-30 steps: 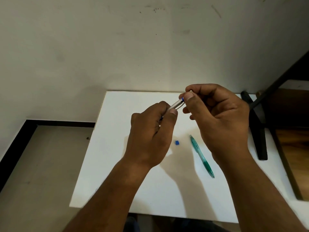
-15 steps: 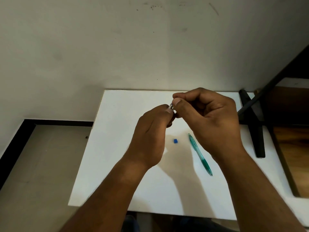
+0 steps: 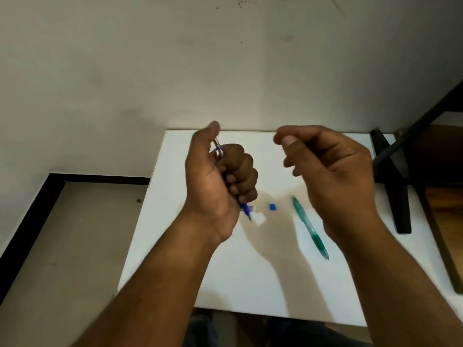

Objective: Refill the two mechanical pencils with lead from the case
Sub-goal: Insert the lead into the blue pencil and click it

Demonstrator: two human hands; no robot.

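Left hand [image 3: 220, 181]: closed in a fist around the blue mechanical pencil [image 3: 219, 150], which is held near upright, a little tilted. Its silver upper end with a blue band shows between thumb and curled fingers, the thumb tip raised at the top end; its blue tip [image 3: 246, 212] pokes out below the fist, above the table.

Right hand [image 3: 333, 166]: raised beside the left, well apart from it, fingers curled loosely inward with thumb and forefinger brought together. Whether anything is pinched between them cannot be told.

Green mechanical pencil [image 3: 310, 227]: laid flat on the white table [image 3: 238, 284], slanting, tip toward the near right, below the right hand and untouched.

Small blue piece [image 3: 273, 207]: set on the table between the two pencils, just left of the green one's upper end.

Small pale piece [image 3: 260, 218]: seen on the table near the blue pencil's tip; blurred, so its kind cannot be told.

Black stand [image 3: 398, 186]: placed at the table's right edge.

Grey wall [image 3: 175, 71]: seen behind the table.
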